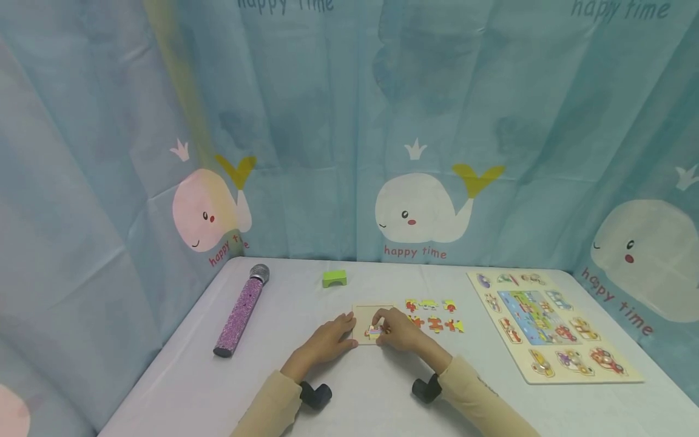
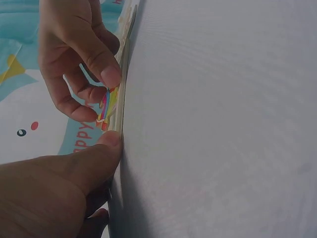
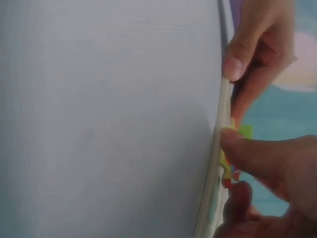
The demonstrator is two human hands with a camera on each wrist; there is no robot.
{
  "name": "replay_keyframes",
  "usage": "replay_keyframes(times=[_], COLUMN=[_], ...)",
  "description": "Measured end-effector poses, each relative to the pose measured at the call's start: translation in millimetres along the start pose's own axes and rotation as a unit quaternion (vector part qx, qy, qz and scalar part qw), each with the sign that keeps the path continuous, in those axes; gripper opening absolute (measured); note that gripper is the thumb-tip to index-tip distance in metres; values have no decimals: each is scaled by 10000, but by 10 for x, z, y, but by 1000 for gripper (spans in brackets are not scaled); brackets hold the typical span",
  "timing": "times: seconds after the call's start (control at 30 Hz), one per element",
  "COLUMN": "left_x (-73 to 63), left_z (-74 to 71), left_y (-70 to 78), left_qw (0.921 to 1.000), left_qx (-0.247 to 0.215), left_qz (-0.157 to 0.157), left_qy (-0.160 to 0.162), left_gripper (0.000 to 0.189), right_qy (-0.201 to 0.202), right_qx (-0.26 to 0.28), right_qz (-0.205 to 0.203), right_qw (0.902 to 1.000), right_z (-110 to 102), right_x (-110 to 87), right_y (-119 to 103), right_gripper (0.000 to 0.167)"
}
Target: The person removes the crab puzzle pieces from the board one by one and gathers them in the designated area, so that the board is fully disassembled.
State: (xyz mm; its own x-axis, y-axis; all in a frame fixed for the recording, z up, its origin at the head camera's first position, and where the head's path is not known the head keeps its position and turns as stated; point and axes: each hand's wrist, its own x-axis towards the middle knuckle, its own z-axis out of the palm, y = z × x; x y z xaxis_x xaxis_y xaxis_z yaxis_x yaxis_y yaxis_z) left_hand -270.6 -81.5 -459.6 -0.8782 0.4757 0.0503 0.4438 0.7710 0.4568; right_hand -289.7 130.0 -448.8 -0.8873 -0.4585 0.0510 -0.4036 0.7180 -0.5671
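A small wooden puzzle board (image 1: pixel 361 315) lies flat on the white table. My left hand (image 1: pixel 329 341) holds its left side, the thumb at the near corner and the fingers along the left edge. Over the board's right half, my right hand (image 1: pixel 401 331) pinches a colourful jigsaw piece (image 1: pixel 374 332) between thumb and fingers, low against the board. In the left wrist view, striped colours of the piece (image 2: pixel 105 106) show under the right fingers. The right wrist view has the right thumb on a yellow part of it. My right fingers hide some of the board.
Several loose red and yellow jigsaw pieces (image 1: pixel 435 323) lie in two rows right of the board. A green arch block (image 1: pixel 334 278) stands behind. At the left is a glittery pink microphone (image 1: pixel 240 315); at the right, a large knob puzzle (image 1: pixel 516 352). A whale-print curtain (image 1: pixel 322 206) surrounds the table.
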Motion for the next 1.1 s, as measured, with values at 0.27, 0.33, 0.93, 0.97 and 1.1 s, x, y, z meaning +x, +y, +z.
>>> replay_keyframes(times=[0.27, 0.33, 0.93, 0.97, 1.1], left_x=[6, 6, 34, 34, 30], left_z=[4, 4, -2, -2, 10], left_y=[10, 14, -14, -14, -14], left_qw=[10000, 10000, 9999, 9999, 9999], left_qx=[36, 33, 70, 66, 127], left_qz=[-62, -80, 77, 77, 26], left_qy=[-19, -22, -85, -72, -46], left_gripper=[56, 56, 55, 55, 56], right_qy=[240, 336, 653, 691, 844], right_qx=[564, 790, 1492, 1609, 1953], right_qz=[-59, 41, 505, 601, 990], right_qw=[9981, 9963, 9854, 9827, 9721], right_z=[-15, -16, -123, -143, -245], right_x=[17, 24, 25, 15, -53], right_y=[40, 51, 145, 151, 219], right_gripper=[16, 11, 8, 10, 14])
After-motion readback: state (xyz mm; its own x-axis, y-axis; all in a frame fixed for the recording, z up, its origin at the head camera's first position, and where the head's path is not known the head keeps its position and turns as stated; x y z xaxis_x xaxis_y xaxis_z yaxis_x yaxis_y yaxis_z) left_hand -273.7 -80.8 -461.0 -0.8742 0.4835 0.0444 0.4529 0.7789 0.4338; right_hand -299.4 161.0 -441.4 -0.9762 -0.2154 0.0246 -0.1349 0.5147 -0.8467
